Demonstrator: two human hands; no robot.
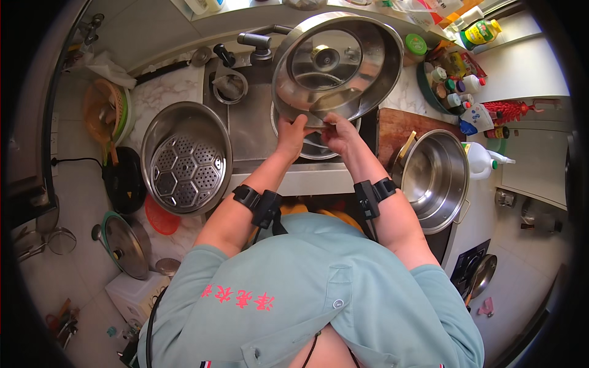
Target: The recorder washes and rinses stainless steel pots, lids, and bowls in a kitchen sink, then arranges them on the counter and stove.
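Note:
Over the sink [251, 126] I hold up a large domed steel pot lid [379, 76] with a glass window in its middle. It is tilted, and its hollow side faces me. My left hand [292, 140] grips the near rim with the thumb on top. Close beside it, my right hand [339, 134] holds the same rim. Beneath the lid, a round steel vessel [317, 151] in the sink is mostly hidden. The grey faucet [257, 43] stands behind, its spout running behind the lid.
At left a deep steel pot [154, 133] holds a perforated steamer plate [186, 168]. Another steel pot [435, 179] stands at right, by a wooden cutting board [400, 126]. A strainer basket [230, 88] sits at the sink's back left. Seasoning bottles fill a green tray [425, 87].

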